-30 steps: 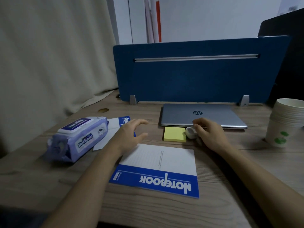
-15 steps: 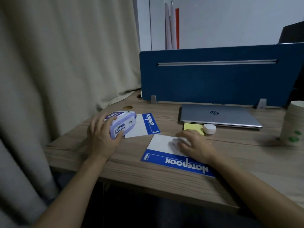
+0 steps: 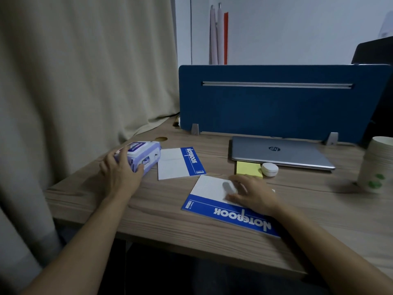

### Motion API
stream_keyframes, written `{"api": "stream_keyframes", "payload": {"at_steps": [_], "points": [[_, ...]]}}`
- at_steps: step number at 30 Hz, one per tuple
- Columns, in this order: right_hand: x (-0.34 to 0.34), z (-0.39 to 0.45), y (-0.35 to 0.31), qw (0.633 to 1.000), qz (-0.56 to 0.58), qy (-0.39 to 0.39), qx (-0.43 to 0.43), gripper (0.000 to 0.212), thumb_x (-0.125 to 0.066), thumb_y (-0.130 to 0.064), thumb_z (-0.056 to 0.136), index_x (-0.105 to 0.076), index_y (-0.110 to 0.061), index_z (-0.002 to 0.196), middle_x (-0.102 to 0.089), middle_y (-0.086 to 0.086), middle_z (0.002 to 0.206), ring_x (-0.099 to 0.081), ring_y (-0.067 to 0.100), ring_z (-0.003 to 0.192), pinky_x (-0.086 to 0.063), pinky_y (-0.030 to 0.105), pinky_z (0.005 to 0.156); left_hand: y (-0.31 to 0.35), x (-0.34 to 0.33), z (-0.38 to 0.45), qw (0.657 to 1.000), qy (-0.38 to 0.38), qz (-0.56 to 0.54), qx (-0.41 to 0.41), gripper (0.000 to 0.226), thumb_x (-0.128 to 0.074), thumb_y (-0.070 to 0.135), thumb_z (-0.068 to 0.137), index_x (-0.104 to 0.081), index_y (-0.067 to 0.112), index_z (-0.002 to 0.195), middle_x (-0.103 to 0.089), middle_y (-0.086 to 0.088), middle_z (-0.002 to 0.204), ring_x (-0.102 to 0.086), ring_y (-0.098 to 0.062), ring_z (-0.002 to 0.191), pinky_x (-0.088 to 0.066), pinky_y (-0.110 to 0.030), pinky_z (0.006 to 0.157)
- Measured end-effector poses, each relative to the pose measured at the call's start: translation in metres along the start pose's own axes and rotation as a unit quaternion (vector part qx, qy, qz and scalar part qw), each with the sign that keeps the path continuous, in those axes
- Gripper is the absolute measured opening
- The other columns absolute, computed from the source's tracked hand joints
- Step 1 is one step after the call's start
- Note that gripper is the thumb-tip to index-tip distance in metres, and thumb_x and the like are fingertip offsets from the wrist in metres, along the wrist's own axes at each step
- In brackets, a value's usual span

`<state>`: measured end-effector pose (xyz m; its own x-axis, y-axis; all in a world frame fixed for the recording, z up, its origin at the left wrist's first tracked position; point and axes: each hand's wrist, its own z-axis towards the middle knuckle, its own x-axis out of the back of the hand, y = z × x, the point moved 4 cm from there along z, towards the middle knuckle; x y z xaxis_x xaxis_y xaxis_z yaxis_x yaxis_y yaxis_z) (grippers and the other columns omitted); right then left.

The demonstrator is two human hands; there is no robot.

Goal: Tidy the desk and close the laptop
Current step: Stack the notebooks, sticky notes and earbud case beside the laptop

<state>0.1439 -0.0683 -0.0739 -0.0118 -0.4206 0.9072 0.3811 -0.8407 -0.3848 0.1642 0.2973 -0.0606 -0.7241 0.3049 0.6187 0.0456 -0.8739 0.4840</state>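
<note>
My left hand grips the wipes pack near the counter's left edge; my right hand lies flat on the big notebook. I'd lift the wipes slowly. The laptop looks closed already.

We see paper cup stack cut by right frame edge, motion-blurred. Right hand fingers smeared; we cannot tell their contact with large notebook, whose far right side hand hides. Sticky pad partly tucked under laptop. Left hand covers near end of wipes pack; pack label unreadable.
</note>
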Motion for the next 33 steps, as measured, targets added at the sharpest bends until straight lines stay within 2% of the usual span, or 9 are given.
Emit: {"api": "stream_keyframes", "payload": {"at_steps": [5,7,9,12,15,20,23,28,33], "points": [[0.008,0.016,0.002,0.995,0.061,-0.05,-0.059,0.075,-0.081,-0.045,0.069,-0.051,-0.019,0.133,-0.058,0.003,0.131,-0.055,0.02,0.113,-0.047,0.037,0.097,0.008,0.002,0.0,0.996,0.039,0.036,-0.076,0.062,-0.072,0.015,0.076,-0.051,0.011,0.134,-0.027,-0.027,0.152,-0.021,-0.052,0.138,-0.017,-0.059,0.113],[0.01,0.024,0.001,0.994,0.038,-0.076,-0.073,0.068,-0.081,-0.041,0.071,-0.054,-0.018,0.129,-0.059,0.004,0.13,-0.055,0.022,0.115,-0.047,0.037,0.097,0.026,0.005,-0.007,0.979,0.057,0.028,-0.196,0.051,-0.063,0.017,0.077,-0.055,0.011,0.127,-0.036,-0.024,0.147,-0.032,-0.047,0.133,-0.026,-0.056,0.11],[0.011,0.032,-0.001,0.991,0.024,-0.103,-0.087,0.064,-0.081,-0.039,0.072,-0.055,-0.017,0.126,-0.059,0.004,0.128,-0.055,0.022,0.114,-0.047,0.038,0.098,0.042,0.0,-0.017,0.963,-0.018,-0.023,-0.269,0.042,-0.056,0.021,0.083,-0.052,0.018,0.124,-0.04,-0.012,0.143,-0.04,-0.033,0.13,-0.037,-0.05,0.107],[0.013,0.04,-0.003,0.987,0.005,-0.127,-0.097,0.05,-0.078,-0.039,0.076,-0.058,-0.019,0.117,-0.063,0.003,0.118,-0.058,0.02,0.103,-0.049,0.035,0.092,0.049,-0.021,-0.029,0.942,-0.207,-0.099,-0.244,0.037,-0.057,0.028,0.093,-0.047,0.029,0.128,-0.04,0.006,0.143,-0.043,-0.016,0.13,-0.043,-0.044,0.107],[0.013,0.039,-0.003,0.986,0.006,-0.134,-0.095,0.03,-0.074,-0.04,0.08,-0.061,-0.021,0.1,-0.067,0.001,0.103,-0.062,0.017,0.09,-0.051,0.031,0.081,0.042,-0.04,-0.026,0.943,-0.294,-0.052,-0.149,0.054,-0.053,0.047,0.094,-0.04,0.027,0.142,-0.031,0.003,0.155,-0.035,-0.017,0.14,-0.035,-0.043,0.113],[0.017,0.03,0.007,0.978,0.156,-0.059,-0.123,0.017,-0.066,-0.033,0.089,-0.058,-0.018,0.092,-0.068,0.005,0.091,-0.067,0.019,0.082,-0.054,0.032,0.068,0.04,-0.057,-0.018,0.94,-0.321,-0.01,-0.112,0.066,-0.041,0.063,0.091,-0.041,0.025,0.145,-0.039,0.001,0.154,-0.039,-0.019,0.138,-0.036,-0.042,0.112],[0.023,0.031,0.016,0.96,0.228,0.01,-0.162,0.016,-0.059,-0.03,0.095,-0.059,-0.014,0.094,-0.069,0.009,0.093,-0.068,0.025,0.084,-0.058,0.043,0.076,0.051,-0.057,-0.016,0.937,-0.309,-0.061,-0.15,0.048,-0.042,0.057,0.092,-0.06,0.025,0.123,-0.06,0.003,0.131,-0.055,-0.014,0.116,-0.045,-0.042,0.101],[0.02,0.041,0.027,0.851,0.455,0.116,-0.235,0.014,-0.053,-0.02,0.098,-0.059,-0.008,0.103,-0.07,0.016,0.102,-0.069,0.029,0.088,-0.058,0.047,0.079,0.06,-0.053,-0.017,0.926,-0.31,-0.119,-0.181,0.036,-0.039,0.044,0.099,-0.066,0.022,0.108,-0.066,0.004,0.115,-0.059,-0.013,0.104,-0.047,-0.039,0.094],[0.013,0.049,0.028,0.69,0.667,0.175,-0.219,0.033,-0.045,0.004,0.095,-0.044,-0.006,0.126,-0.062,0.014,0.117,-0.066,0.029,0.098,-0.056,0.036,0.061,0.085,-0.047,-0.035,0.895,-0.353,-0.176,-0.209,0.047,-0.033,0.053,0.096,-0.065,0.026,0.116,-0.063,0.018,0.113,-0.053,0.015,0.098,-0.037,-0.002,0.081]]}}
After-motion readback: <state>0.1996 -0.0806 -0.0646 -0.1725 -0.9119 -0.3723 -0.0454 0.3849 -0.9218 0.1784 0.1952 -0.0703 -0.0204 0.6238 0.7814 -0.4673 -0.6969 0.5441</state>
